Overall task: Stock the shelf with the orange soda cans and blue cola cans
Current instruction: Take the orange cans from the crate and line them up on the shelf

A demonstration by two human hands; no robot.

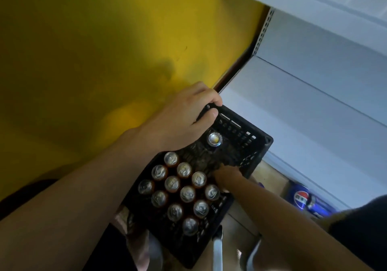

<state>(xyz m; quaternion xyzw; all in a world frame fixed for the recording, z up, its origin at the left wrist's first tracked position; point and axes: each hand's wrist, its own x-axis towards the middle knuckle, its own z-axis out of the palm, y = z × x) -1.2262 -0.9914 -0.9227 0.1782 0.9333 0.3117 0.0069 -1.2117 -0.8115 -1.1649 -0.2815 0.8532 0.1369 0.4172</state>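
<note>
While my left hand (186, 115) clamps the far corner of the crate (247, 143), my right hand (227, 175) dips inside it beside the orange cans (180, 189); whether it grasps one, I cannot tell. I should lift one straight up, because they stand upright, tops to me. The blue cans (303, 199) are right of the crate.
</note>
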